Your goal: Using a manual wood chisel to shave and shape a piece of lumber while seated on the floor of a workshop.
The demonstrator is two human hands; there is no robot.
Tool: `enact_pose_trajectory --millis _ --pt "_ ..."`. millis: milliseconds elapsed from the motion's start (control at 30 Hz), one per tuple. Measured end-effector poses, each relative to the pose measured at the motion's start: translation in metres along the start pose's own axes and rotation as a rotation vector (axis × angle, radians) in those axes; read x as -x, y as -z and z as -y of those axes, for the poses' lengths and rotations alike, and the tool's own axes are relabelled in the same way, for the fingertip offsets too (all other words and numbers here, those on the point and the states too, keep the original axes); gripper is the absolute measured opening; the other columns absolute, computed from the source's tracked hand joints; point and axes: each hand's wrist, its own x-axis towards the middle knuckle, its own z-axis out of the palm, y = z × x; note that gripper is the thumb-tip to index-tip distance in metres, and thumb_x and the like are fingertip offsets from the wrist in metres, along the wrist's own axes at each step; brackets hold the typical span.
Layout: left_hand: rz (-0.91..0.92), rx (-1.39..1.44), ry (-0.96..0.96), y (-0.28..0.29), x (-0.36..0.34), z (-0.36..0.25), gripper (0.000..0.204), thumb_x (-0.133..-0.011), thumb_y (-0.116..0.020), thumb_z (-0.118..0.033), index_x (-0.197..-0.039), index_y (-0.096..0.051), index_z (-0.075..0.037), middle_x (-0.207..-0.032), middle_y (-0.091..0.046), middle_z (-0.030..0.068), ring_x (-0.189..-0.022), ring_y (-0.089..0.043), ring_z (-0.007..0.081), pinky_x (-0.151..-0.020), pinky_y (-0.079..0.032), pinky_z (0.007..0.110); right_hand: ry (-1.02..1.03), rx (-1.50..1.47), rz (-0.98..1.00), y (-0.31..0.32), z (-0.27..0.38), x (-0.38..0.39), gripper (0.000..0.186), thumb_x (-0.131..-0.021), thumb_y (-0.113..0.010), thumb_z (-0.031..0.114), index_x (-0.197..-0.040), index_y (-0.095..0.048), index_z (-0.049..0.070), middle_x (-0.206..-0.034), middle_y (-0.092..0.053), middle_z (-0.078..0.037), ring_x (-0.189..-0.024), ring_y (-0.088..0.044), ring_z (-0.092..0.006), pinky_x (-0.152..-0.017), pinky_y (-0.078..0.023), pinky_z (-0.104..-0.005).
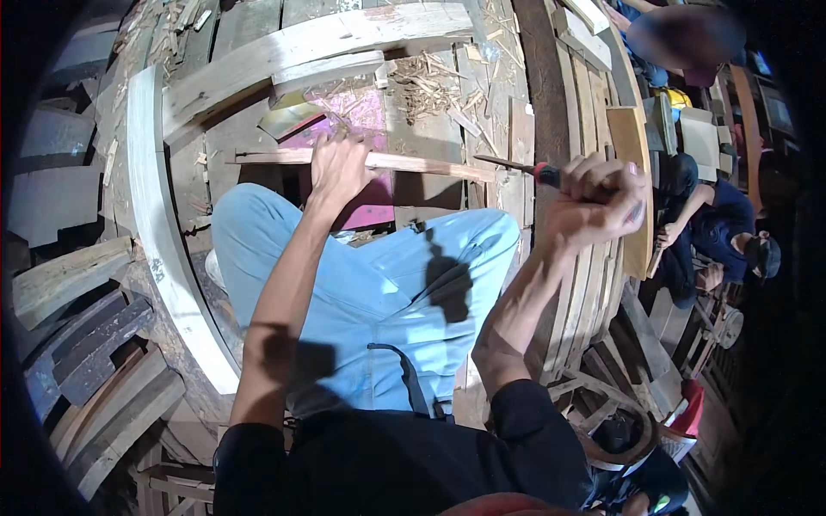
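My left hand [338, 165] is closed around a slim wooden strip [426, 166] that lies crosswise in front of my knees. A dark slot or thin piece shows at the strip's left end. In my right hand [598, 196], closed in a fist, is a slim tool with a red-and-black handle [547, 175]. Its dark, narrow shaft points left, and the tip is close to the strip's right end; I cannot tell whether they touch. The shaft's exact kind is unclear. Below the strip lies a pink sheet [366, 129], partly covered by my left hand.
A long pale beam [318, 43] lies ahead, and a whitish plank [163, 232] runs along my left. Wood shavings [434, 86] litter the floorboards. Stacked boards [594, 284] stand at the right. Beyond them sits another person [718, 219]. Curved timbers [95, 361] are piled at the far left.
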Motion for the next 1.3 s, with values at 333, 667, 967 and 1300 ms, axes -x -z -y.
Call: enact_pose_trajectory --millis 333,667,967,1300 --pt "-0.006 0.028 -0.016 -0.006 -0.001 0.0 0.038 -0.068 -0.081 -0.04 -0.095 -0.075 -0.013 -0.095 -0.072 0.0078 -0.103 -0.066 0.031 -0.094 -0.046 0.057 -0.149 0.047 -0.071 0.02 -0.054 0.044 0.033 -0.097 -0.05 0.004 -0.067 -0.038 0.005 -0.049 -0.041 -0.005 -0.038 -0.037 -0.0104 -0.034 -0.03 -0.0284" --pt "-0.086 0.032 -0.063 -0.004 0.001 -0.001 0.03 -0.069 -0.08 -0.035 -0.088 -0.075 -0.011 -0.087 -0.072 0.0112 -0.095 -0.067 0.0292 -0.09 -0.046 0.052 0.025 -0.088 -0.065 0.018 0.009 0.004 0.033 -0.098 -0.045 0.008 -0.067 -0.035 0.008 -0.049 -0.034 -0.001 -0.037 -0.03 -0.0085 -0.033 -0.026 -0.0253" --pt "-0.062 0.014 -0.053 -0.001 -0.002 -0.003 0.034 -0.07 -0.08 -0.039 -0.091 -0.076 -0.013 -0.096 -0.073 0.0088 -0.101 -0.067 0.0333 -0.095 -0.045 0.058 -0.112 0.153 -0.158 0.018 -0.055 0.052 0.035 -0.1 -0.052 0.008 -0.068 -0.037 0.006 -0.05 -0.043 -0.004 -0.039 -0.039 -0.0085 -0.036 -0.029 -0.0261" --pt "-0.143 0.035 -0.078 -0.01 0.001 -0.001 0.039 -0.067 -0.081 -0.041 -0.089 -0.075 -0.01 -0.084 -0.071 0.0118 -0.09 -0.068 0.0306 -0.091 -0.046 0.057 -0.012 0.061 -0.262 0.025 0.0 0.021 0.036 -0.096 -0.046 0.016 -0.062 -0.035 0.011 -0.051 -0.03 0.001 -0.04 -0.029 -0.0089 -0.037 -0.029 -0.0262"
